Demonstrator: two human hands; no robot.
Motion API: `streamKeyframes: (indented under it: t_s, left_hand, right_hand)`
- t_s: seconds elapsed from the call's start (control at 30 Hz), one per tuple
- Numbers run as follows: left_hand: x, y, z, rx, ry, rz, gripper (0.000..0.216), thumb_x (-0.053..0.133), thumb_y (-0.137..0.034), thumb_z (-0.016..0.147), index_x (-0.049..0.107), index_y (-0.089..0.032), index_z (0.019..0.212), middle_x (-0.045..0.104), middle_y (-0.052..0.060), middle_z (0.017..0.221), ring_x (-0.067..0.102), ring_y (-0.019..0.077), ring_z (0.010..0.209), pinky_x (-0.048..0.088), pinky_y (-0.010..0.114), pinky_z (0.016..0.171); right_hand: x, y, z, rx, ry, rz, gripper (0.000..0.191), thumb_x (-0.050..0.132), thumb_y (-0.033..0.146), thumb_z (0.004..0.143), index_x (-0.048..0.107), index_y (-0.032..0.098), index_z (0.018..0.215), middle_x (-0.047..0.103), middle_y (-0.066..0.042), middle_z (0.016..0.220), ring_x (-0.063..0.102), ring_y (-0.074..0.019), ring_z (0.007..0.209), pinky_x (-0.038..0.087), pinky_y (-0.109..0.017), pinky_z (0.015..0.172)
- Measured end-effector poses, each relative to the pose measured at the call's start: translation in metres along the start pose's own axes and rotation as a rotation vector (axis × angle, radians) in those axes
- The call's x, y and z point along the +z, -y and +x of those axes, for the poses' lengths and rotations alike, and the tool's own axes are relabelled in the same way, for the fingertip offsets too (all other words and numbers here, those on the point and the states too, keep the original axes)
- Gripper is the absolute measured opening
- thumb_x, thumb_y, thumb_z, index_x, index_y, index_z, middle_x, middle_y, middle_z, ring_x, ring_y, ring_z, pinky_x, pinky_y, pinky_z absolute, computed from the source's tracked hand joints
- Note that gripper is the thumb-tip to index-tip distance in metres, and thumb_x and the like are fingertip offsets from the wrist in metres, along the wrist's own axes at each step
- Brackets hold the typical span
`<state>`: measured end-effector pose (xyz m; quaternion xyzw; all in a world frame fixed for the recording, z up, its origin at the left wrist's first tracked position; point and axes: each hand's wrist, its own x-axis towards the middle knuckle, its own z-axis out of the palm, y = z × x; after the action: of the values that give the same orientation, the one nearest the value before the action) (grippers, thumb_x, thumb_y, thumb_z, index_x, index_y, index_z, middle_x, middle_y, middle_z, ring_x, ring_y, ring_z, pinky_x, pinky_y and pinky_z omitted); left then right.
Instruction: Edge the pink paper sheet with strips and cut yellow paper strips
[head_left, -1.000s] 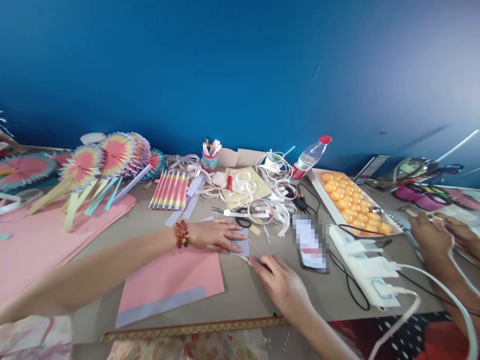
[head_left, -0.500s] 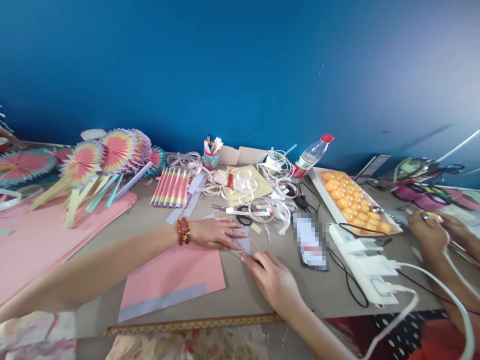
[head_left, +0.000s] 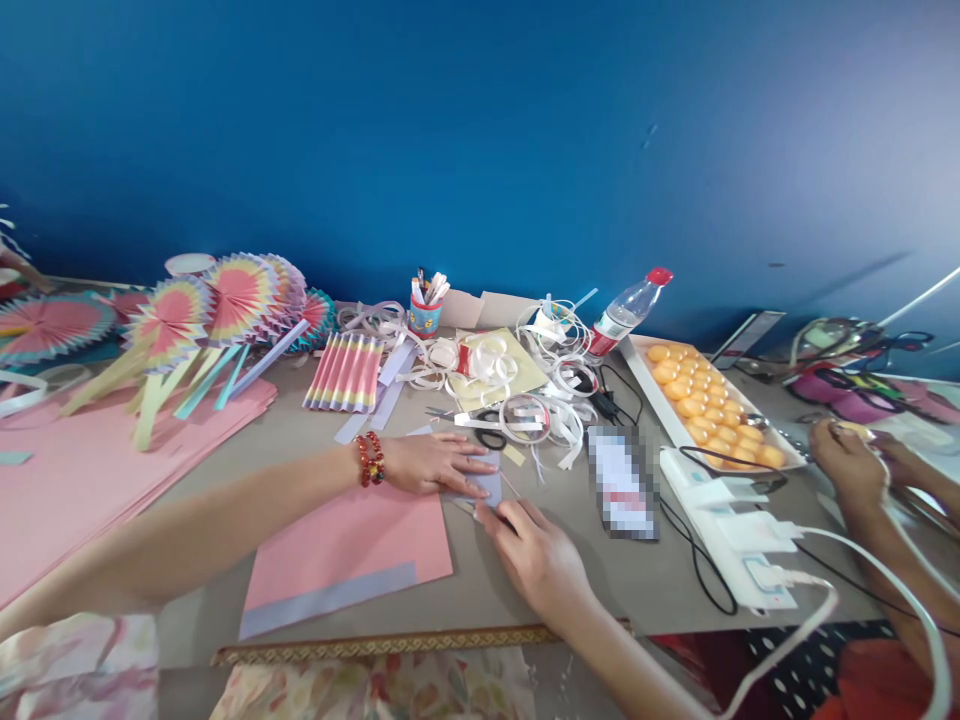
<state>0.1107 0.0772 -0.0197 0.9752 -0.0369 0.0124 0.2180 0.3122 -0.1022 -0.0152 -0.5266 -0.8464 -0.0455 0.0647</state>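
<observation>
The pink sheet [head_left: 352, 545] is the biggest thing in play, lying below the left wrist. The left hand [head_left: 427, 465] is flat with fingers a bit spread, resting on the little purple paper [head_left: 493, 486]. The right hand [head_left: 540, 560] is just beside that paper's near edge, thumb and finger seemingly pinching a slim pale thing [head_left: 466, 508], too blurry for me to name. Tbh I'd press down with the whole left palm so the paper can't creep, tuck those fingertips well out of the pinch's way, and work in small, light goes. As for containers: the white tray [head_left: 660, 405], beyond the right hand and off to its right, is loaded with round orange things [head_left: 697, 405]. The red-capped bottle [head_left: 626, 305] leans farther out past the right hand, can't tell if there's drink inside. Smallest is the cup [head_left: 426, 319], out past the left hand, stuffed with pens [head_left: 431, 290].
</observation>
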Motion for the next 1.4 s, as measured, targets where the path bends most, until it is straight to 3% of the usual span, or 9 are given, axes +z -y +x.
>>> streamKeyframes:
  t_s: [0.27, 0.47, 0.6, 0.7, 0.77, 0.93, 1.13, 1.4]
  left_hand:
    - [-0.001, -0.002, -0.001, 0.005, 0.009, -0.004, 0.048, 0.038, -0.021, 0.097, 0.048, -0.035, 0.142, 0.033, -0.002, 0.156, 0.023, 0.0257, 0.147, 0.017, 0.048, 0.120]
    - [-0.008, -0.004, -0.001, -0.036, -0.037, -0.092, 0.050, 0.044, -0.021, 0.096, 0.043, -0.031, 0.145, 0.038, 0.002, 0.154, 0.030, 0.0232, 0.144, 0.020, 0.044, 0.120]
    - [-0.011, -0.012, -0.001, -0.129, -0.188, -0.019, 0.033, 0.054, -0.034, 0.095, 0.057, -0.021, 0.126, 0.046, 0.010, 0.145, 0.046, 0.0231, 0.131, 0.036, 0.036, 0.111]
    - [-0.009, -0.026, 0.001, -0.196, -0.223, 0.181, 0.034, 0.063, -0.046, 0.089, 0.063, -0.017, 0.106, 0.056, 0.013, 0.127, 0.052, 0.0279, 0.119, 0.041, 0.041, 0.104]
    - [-0.007, -0.036, 0.002, -0.283, -0.223, 0.281, 0.038, 0.067, -0.049, 0.085, 0.062, -0.015, 0.100, 0.059, 0.013, 0.114, 0.055, 0.0292, 0.109, 0.044, 0.043, 0.097]
    - [-0.003, -0.050, 0.004, -0.408, -0.240, 0.303, 0.027, 0.069, -0.038, 0.085, 0.059, -0.014, 0.094, 0.058, 0.009, 0.099, 0.056, 0.0247, 0.094, 0.046, 0.037, 0.084]
    - [-0.004, -0.053, 0.002, -0.420, -0.269, 0.264, 0.024, 0.070, -0.035, 0.085, 0.059, -0.016, 0.092, 0.059, 0.007, 0.097, 0.057, 0.0221, 0.092, 0.045, 0.032, 0.082]
    - [-0.007, -0.054, 0.006, -0.471, -0.333, 0.153, 0.009, 0.068, -0.024, 0.086, 0.065, -0.016, 0.088, 0.065, 0.006, 0.091, 0.060, 0.0227, 0.092, 0.043, 0.033, 0.084]
  right_hand:
    - [-0.005, 0.005, 0.003, -0.004, -0.030, 0.078, 0.030, 0.046, 0.016, 0.097, 0.064, 0.024, 0.119, 0.065, -0.005, 0.092, 0.060, -0.0162, 0.083, 0.044, -0.022, 0.068]
    - [-0.013, -0.041, -0.031, 0.118, -0.191, 0.037, 0.035, 0.042, 0.018, 0.099, 0.060, 0.018, 0.129, 0.063, -0.008, 0.096, 0.062, -0.0172, 0.086, 0.048, -0.026, 0.075]
    - [-0.016, -0.062, -0.043, 0.215, -0.233, -0.094, 0.037, 0.039, 0.013, 0.096, 0.063, 0.019, 0.123, 0.064, -0.010, 0.104, 0.061, -0.0233, 0.094, 0.048, -0.036, 0.083]
    - [-0.021, -0.049, -0.030, 0.200, -0.225, -0.055, 0.039, 0.037, 0.010, 0.094, 0.062, 0.019, 0.122, 0.063, -0.011, 0.115, 0.057, -0.0272, 0.106, 0.046, -0.043, 0.092]
    - [-0.022, -0.033, -0.014, 0.146, -0.198, 0.063, 0.036, 0.039, 0.012, 0.095, 0.060, 0.019, 0.124, 0.062, -0.011, 0.117, 0.058, -0.0247, 0.105, 0.048, -0.039, 0.090]
    - [-0.013, -0.009, 0.031, 0.077, -0.081, 0.258, 0.027, 0.048, 0.016, 0.093, 0.058, 0.020, 0.118, 0.062, -0.010, 0.113, 0.059, -0.0245, 0.103, 0.050, -0.037, 0.085]
    - [-0.008, -0.011, 0.049, 0.132, -0.015, 0.399, 0.013, 0.059, 0.012, 0.081, 0.054, 0.021, 0.089, 0.062, -0.006, 0.094, 0.060, -0.0220, 0.086, 0.048, -0.033, 0.074]
    - [-0.006, -0.023, 0.045, 0.261, -0.024, 0.518, 0.011, 0.057, 0.022, 0.083, 0.054, 0.022, 0.094, 0.064, -0.001, 0.083, 0.061, -0.0172, 0.070, 0.047, -0.029, 0.066]
